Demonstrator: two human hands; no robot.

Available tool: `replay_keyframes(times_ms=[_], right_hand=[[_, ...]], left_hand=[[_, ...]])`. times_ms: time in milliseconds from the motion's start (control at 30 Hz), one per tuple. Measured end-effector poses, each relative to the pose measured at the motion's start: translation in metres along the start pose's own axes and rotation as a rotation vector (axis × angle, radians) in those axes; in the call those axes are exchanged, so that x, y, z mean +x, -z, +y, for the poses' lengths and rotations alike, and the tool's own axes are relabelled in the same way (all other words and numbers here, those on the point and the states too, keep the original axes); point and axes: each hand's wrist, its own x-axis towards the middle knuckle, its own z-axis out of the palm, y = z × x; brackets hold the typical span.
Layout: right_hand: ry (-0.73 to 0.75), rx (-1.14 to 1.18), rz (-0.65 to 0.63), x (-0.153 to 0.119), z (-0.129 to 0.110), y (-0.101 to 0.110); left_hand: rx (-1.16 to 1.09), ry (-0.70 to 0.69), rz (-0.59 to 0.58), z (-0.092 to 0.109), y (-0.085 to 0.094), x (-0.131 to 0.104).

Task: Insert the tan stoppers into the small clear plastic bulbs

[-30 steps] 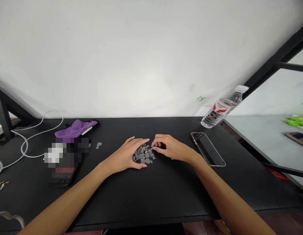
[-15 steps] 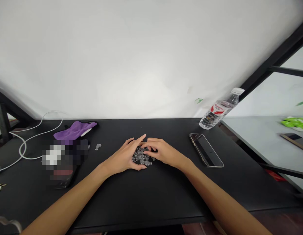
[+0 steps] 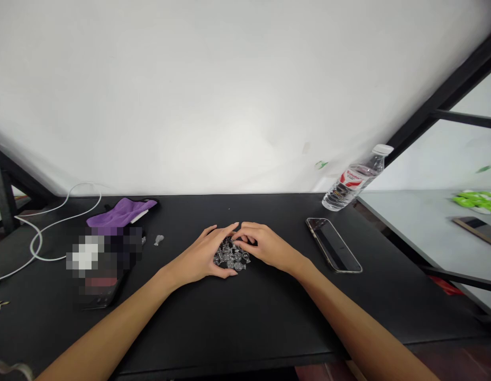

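A pile of small clear plastic pieces (image 3: 235, 259) with round, flat ends lies on the black table (image 3: 237, 328). My left hand (image 3: 201, 254) curves around the pile's left side, thumb and fingers spread apart, with the thumb lying along its near edge. From the right, my right hand (image 3: 267, 246) reaches over the far part of the pile. Its fingers are curled, and thumb and forefinger close in a pinch on a small clear piece, mostly hidden by the fingertips. One more loose clear piece (image 3: 158, 240) lies apart, well to the left of my hands.
A phone (image 3: 335, 245) and a water bottle (image 3: 352, 182) are on the right. To the left are a purple cloth item (image 3: 120, 213), a white cable (image 3: 41, 233) and a dark device (image 3: 97, 301), partly blurred out. A white wall (image 3: 229, 95) rises behind the table.
My right hand's fingers have drawn closer together over the pile, and more of its right side shows. My left hand keeps nearly the same place. The view has shifted slightly.
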Motion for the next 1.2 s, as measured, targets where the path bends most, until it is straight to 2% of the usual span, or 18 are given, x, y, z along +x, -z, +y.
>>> replay_keyframes(times_ms=[467,1200], right_hand=[[-0.02,0.015,0.004,0.001,-0.0011,-0.0007],[-0.039,-0.019,-0.079,0.0001,-0.0034,-0.0008]], left_hand=[[0.005,0.002,-0.009,-0.0028,0.0002,0.0002],[-0.01,0.003,-0.009,0.0004,0.0013,0.001]])
